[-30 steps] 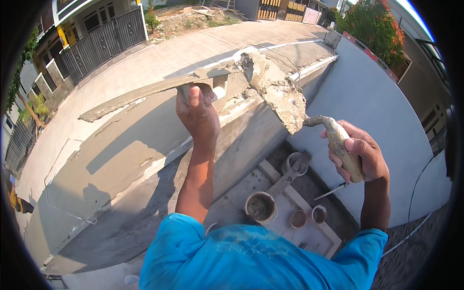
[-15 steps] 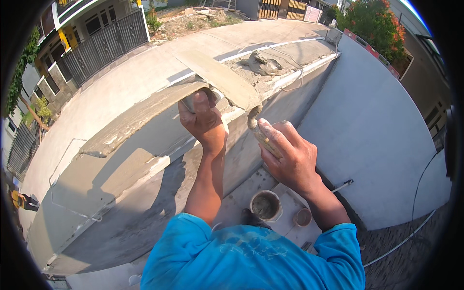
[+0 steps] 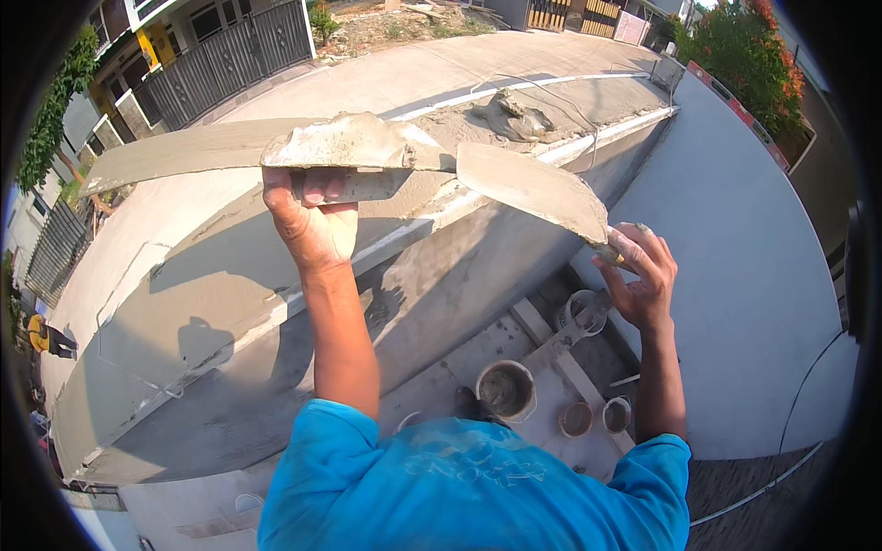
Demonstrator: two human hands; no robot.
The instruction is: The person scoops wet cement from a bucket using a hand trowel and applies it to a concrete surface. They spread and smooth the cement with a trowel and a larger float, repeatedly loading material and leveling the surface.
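My left hand (image 3: 317,225) is closed around the underside of a long plastering float (image 3: 188,151), held up above the wall top. A lump of wet mortar (image 3: 340,142) sits on the float's right part. In my right hand (image 3: 650,275) is the handle of a trowel (image 3: 533,191), its mortar-smeared blade pointing left toward the float's right end. The blade's tip is close to the float; whether they touch I cannot tell. Beneath both tools runs the wall's broad top, with smooth grey mortar (image 3: 234,289) on its left part and a rough mortar heap (image 3: 516,118) farther right.
Bent wires (image 3: 551,87) stick out along the wall top. A white wall (image 3: 744,275) rises on the right. Below stand a bucket of mortar (image 3: 506,390), a smaller pot (image 3: 576,419) and another bucket (image 3: 588,310). A person (image 3: 48,337) is at the far left.
My left hand and the float have moved left, and the float now lies flatter with mortar showing on it. My right hand has swung right, bringing the trowel's blade away from the float.
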